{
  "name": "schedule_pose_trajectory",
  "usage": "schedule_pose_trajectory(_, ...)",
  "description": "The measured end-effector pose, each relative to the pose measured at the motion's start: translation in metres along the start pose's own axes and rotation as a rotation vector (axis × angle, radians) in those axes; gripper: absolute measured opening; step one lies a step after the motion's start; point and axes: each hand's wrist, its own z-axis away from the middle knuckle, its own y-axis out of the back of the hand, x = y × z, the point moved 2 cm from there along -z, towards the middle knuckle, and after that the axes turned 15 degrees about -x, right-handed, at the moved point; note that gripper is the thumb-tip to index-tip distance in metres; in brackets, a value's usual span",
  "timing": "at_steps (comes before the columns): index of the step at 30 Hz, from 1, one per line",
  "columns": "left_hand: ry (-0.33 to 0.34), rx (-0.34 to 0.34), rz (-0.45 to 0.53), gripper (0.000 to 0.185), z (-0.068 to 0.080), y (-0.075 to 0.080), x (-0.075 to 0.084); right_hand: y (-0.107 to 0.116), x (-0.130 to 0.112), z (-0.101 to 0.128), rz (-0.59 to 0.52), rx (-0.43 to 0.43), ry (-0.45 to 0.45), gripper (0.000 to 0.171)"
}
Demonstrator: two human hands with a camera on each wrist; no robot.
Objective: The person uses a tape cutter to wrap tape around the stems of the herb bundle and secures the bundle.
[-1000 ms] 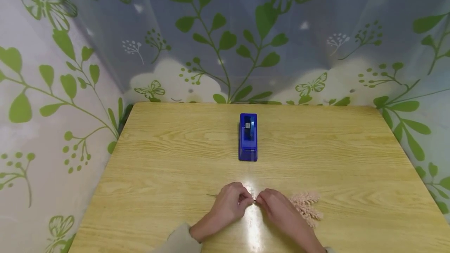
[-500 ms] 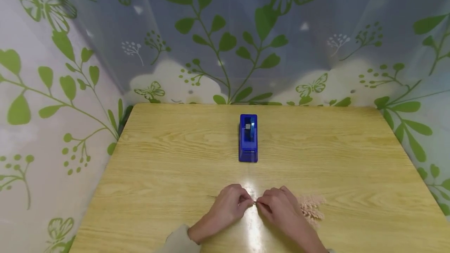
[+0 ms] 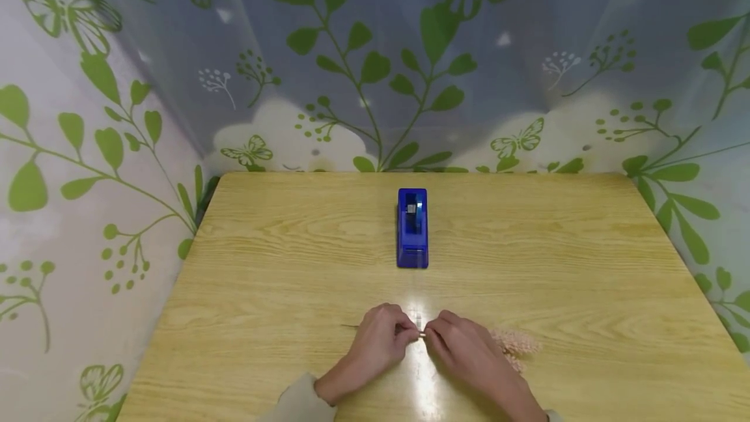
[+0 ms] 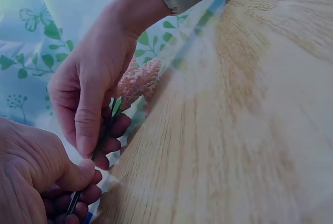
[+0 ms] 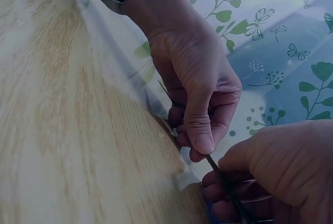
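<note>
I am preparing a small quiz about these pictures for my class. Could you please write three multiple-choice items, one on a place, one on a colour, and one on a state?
1. Where does the tape dispenser stand?
A. beyond the hands, mid-table
B. at the table's left edge
C. under the right hand

2. What colour is the flower sprig?
A. yellow
B. pale pink
C. white

3. What do the left hand and right hand do?
A. lie flat and open
B. both pinch the thin stem
C. grip the dispenser

Answers: 1 A, it stands on the table past the hands. 2 B, pink shows by the right hand. 3 B, the wrist views show fingers pinching the stem.
</note>
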Motion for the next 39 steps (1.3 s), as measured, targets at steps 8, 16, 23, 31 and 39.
schedule_pose_trajectory(8,0.012,-0.010,0.027,0.005,-0.0017,-0.0014,-0.0020,0.0008,0.0026,-0.0024,0.089,0.035,0.061,0.013)
schedule_pose_trajectory(16,-0.034,0.015,0.054,0.006,-0.0012,-0.0018,-0.0028,-0.0020,0.0042,-0.0022,0.121,0.072,0.065,0.008)
schedule_pose_trajectory(23,-0.049,0.012,0.097,0.006,-0.0004,-0.0022,-0.0047,-0.0051,0.0034,-0.0022,0.048,0.031,0.028,0.011)
schedule_pose_trajectory(31,-0.039,-0.012,0.125,0.004,-0.0008,-0.0021,-0.0050,-0.0028,0.0053,-0.0021,0.078,-0.006,0.019,0.007)
schedule_pose_trajectory(39,-0.054,0.005,0.106,0.006,-0.0008,-0.0007,-0.0034,-0.0018,0.0054,-0.0023,0.013,0.022,0.015,0.011)
